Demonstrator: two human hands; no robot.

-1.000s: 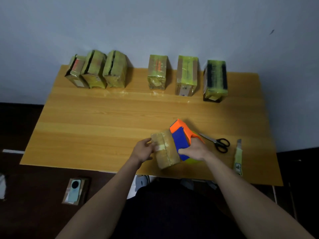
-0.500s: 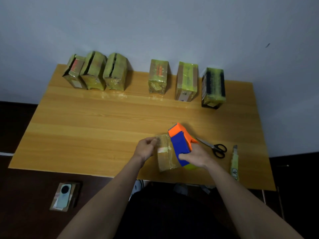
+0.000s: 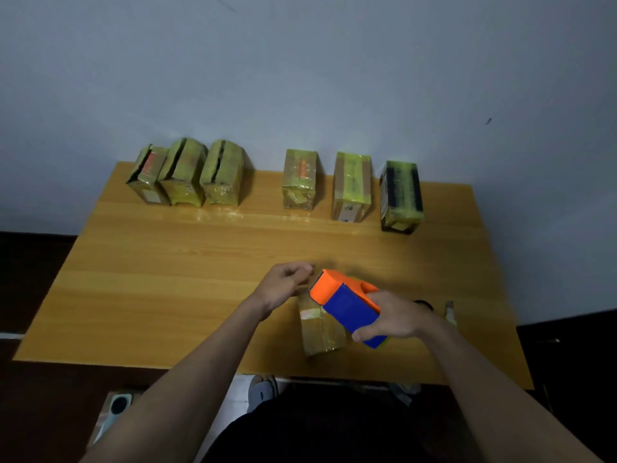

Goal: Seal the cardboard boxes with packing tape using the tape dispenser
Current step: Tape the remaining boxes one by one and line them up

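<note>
While the right hand (image 3: 397, 317) grips the orange-and-blue tape dispenser (image 3: 347, 304), fingers wrapped round its body, the tool sits tilted over the top far end of the cardboard box (image 3: 322, 330) being worked. That box stands near the front edge of the wooden table (image 3: 167, 279), slightly right of centre, with tape visible across its upper face and down the near side. Whether the dispenser's blade touches the box cannot be told from this view.

The left hand (image 3: 283, 284) hovers just beside the far end of the box, fingers loosely curled and holding nothing; contact with the box is not evident.

Progress, as judged: six boxes stand along the back edge by the wall. The right group of three (image 3: 352, 188) appears fully wrapped. The left group of three (image 3: 187, 175) shows dark gaps along the top seams, which may mean open flaps awaiting tape. The box in hand looks partly sealed.

Surface: light wood, smooth, glossy near the back row. A partly hidden tool, probably a utility knife (image 3: 449, 310), lies right of the dispenser. Room: plain pale wall (image 3: 300, 78), dark floor (image 3: 40, 389), dim lighting.
</note>
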